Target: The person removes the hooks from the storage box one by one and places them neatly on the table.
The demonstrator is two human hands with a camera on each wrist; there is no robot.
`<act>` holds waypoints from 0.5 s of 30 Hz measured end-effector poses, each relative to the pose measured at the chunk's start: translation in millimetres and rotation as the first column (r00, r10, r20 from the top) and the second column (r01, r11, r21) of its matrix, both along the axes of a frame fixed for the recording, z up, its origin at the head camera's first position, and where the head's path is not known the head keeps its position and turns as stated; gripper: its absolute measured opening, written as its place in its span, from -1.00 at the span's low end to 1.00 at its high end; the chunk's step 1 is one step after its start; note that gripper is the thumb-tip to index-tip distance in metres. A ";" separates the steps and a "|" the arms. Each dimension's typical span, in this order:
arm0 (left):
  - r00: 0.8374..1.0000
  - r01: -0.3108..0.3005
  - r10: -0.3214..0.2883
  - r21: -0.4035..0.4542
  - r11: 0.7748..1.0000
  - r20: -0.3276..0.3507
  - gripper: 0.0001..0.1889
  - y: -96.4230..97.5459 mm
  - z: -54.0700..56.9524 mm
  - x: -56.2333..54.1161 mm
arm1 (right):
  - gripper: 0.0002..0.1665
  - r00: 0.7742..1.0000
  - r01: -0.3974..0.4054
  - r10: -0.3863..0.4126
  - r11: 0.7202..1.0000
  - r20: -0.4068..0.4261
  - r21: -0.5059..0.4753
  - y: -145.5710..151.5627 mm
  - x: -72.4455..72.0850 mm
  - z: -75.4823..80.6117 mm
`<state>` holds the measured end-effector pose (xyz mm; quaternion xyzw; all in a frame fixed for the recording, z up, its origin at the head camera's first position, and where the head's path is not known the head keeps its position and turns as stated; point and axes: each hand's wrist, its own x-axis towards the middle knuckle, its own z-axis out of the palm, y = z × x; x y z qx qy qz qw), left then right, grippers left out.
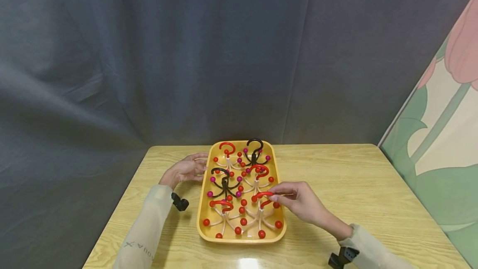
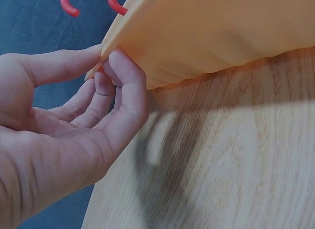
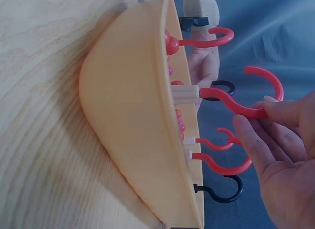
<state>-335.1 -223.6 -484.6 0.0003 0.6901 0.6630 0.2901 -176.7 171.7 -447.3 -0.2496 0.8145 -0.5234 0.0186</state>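
A yellow-orange tray (image 1: 242,240) stands on the table, holding several multi-pronged hangers with hooked tops and ball-tipped prongs. My left hand (image 1: 186,170) is at the tray's left side; in the left wrist view, its thumb and fingers pinch the rim (image 2: 109,44). At the near right of the tray, my right hand (image 1: 304,202) pinches the curved red hook of a white-pronged hanger (image 3: 221,97). That hanger's white stem (image 3: 186,94) rises at the tray's rim in the right wrist view. Its prongs, tipped with red balls (image 1: 278,224), spread inside the tray.
Beside it in the tray is another red-hooked hanger (image 1: 223,205). Black hangers (image 1: 225,184) with magenta balls stand farther back. Light wooden tabletop (image 1: 328,169) surrounds the tray. A dark curtain (image 1: 224,53) hangs behind, and a flower-patterned panel (image 1: 440,128) stands at right.
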 end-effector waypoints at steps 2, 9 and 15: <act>1.000 -0.008 0.008 0.002 1.000 0.009 -0.28 -0.5 0.1 0.2 | -0.81 1.000 -0.002 0.002 1.000 0.008 -0.007 -0.5 -0.1 1.4; 1.000 -0.012 0.012 0.014 1.000 0.016 -0.25 -0.8 0.8 0.3 | -0.79 1.000 0.000 0.000 1.000 0.028 0.010 -0.9 0.8 7.0; 0.999 -0.012 0.011 0.027 1.000 0.040 -0.24 -0.9 1.3 -2.6 | -0.78 0.999 0.021 -0.022 0.999 0.034 0.028 3.4 -1.0 17.5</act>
